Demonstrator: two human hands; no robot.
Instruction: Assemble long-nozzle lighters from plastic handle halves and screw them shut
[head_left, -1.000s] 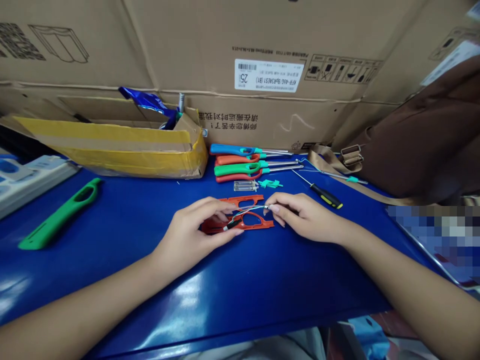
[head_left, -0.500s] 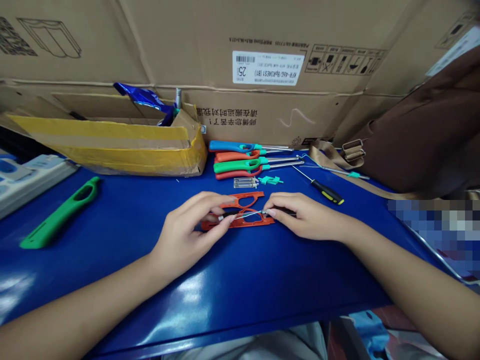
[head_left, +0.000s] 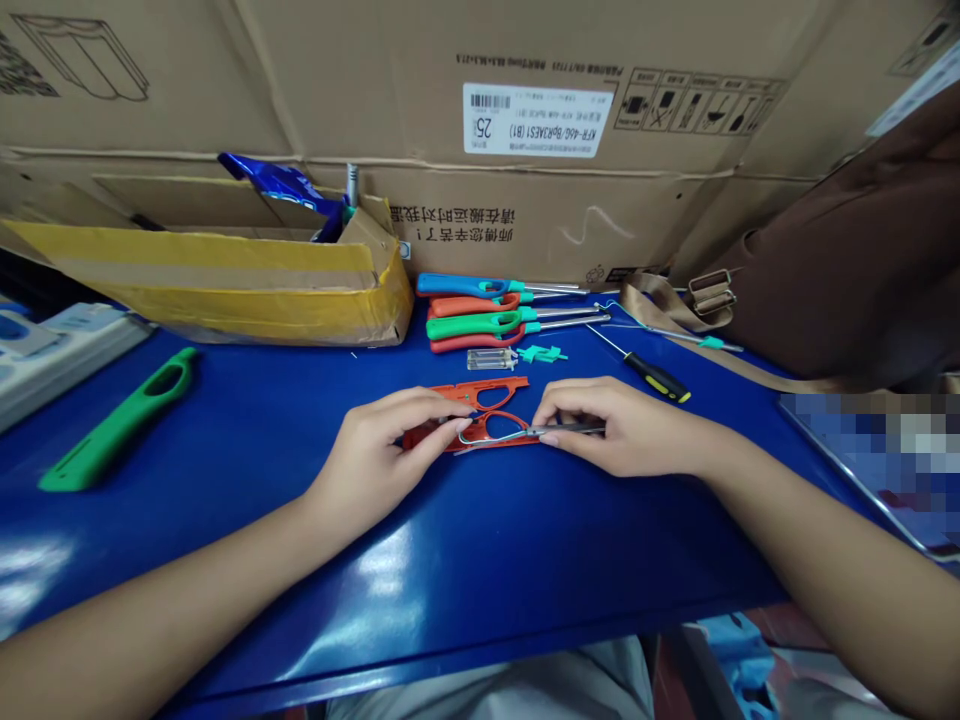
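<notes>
The person's left hand (head_left: 382, 460) lay over the lower of two red-orange plastic lighter half-shells (head_left: 442, 438), and its fingertips were on this shell, near a thin wire loop with blue-green covering (head_left: 495, 430). I cannot tell if these fingers held anything firmly. The right hand (head_left: 622, 425) made a narrow pinch between thumb and fingers on a thin metal rod (head_left: 577, 429), and the wire loop went from the end of this rod across the opening of the shell. The upper red-orange half-shell (head_left: 487, 393) lay just above the lower one, and both were on the blue work table (head_left: 525, 570), between the hands. Behind them was a row of four long plastic lighters in blue, orange, green and red (head_left: 472, 325), near a small clear plastic part (head_left: 491, 359) and a black-and-yellow screwdriver (head_left: 664, 382). Far to the left lay a green plastic lighter handle (head_left: 116, 420).
</notes>
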